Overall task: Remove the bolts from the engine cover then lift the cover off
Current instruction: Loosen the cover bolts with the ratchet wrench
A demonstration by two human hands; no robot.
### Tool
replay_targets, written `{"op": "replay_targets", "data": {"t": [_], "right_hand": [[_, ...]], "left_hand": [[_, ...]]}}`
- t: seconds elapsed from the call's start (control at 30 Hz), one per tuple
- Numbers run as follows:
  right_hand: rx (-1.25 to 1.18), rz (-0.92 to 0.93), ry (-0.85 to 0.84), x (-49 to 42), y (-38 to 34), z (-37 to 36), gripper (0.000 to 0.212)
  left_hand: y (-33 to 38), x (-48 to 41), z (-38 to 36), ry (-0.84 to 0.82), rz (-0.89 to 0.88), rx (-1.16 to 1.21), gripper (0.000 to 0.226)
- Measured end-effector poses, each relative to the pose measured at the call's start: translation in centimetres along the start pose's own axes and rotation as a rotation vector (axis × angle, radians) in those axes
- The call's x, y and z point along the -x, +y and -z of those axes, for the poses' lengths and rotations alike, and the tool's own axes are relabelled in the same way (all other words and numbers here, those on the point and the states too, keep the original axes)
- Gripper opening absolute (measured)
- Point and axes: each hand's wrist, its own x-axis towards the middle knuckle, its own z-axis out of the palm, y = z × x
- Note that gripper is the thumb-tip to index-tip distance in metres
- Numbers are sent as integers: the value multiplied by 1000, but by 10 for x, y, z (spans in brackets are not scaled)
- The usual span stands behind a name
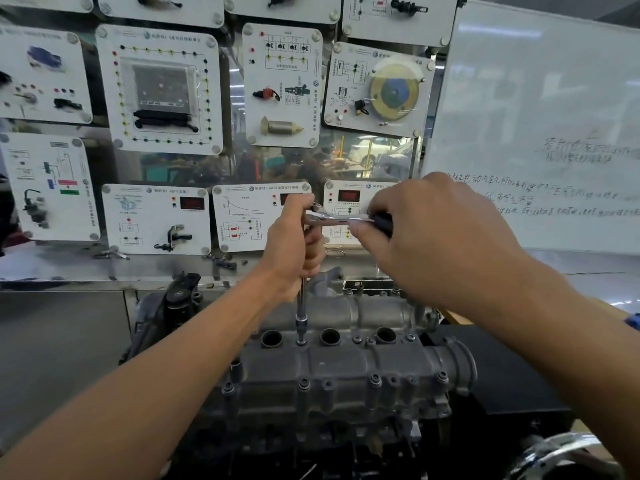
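White training panels (159,88) carrying sensors, small diagrams and red number displays cover the wall behind a grey metal engine, and a whiteboard (540,133) with handwritten lines stands behind the engine toward its right end. At the near centre sits the engine cover (346,372), a ribbed grey casting still seated on top of the engine, with three round dark wells (329,337) in a row along its upper face. Small bolts (375,378) with washers dot the cover's front edge, and more sit between the wells.

A ratchet wrench (337,218) is held above the cover. Its long chrome extension bar (302,299) drops straight down, and the socket at its tip rests on a bolt between the left and middle wells. The left hand (294,251) is closed around the top of the bar, just under the ratchet head, directly above that bolt. The right hand (436,237) is wrapped around the wrench's black handle, which points right from the head, level with the left hand and above the cover's right half. Both forearms reach in from the near edge.
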Motion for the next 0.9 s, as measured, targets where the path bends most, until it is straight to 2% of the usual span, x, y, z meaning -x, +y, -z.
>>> {"op": "replay_targets", "data": {"t": [0.1, 0.17, 0.27, 0.4, 0.53, 0.73, 0.83, 0.9], "right_hand": [[-55, 39, 108, -25, 28, -32, 52], [-130, 87, 79, -41, 47, -54, 52], [-132, 83, 13, -57, 55, -77, 65], [-85, 61, 30, -57, 53, -79, 65], [-4, -10, -37, -43, 46, -66, 64], [60, -113, -65, -28, 32, -44, 59], [156, -90, 51, -21, 22, -44, 57], [187, -108, 155, -24, 26, -51, 61]], "left_hand": [[1, -2, 9, -80, 24, 23, 50], [2, -3, 8, -75, 53, 1, 52], [3, -5, 6, -25, 78, -23, 53], [10, -3, 10, 55, 136, -55, 48], [19, -5, -3, 162, 109, -186, 27], [14, -2, -20, 282, 37, -198, 25], [9, -4, -22, 351, -30, -207, 17], [8, -3, -18, 309, -51, -176, 22]]}}
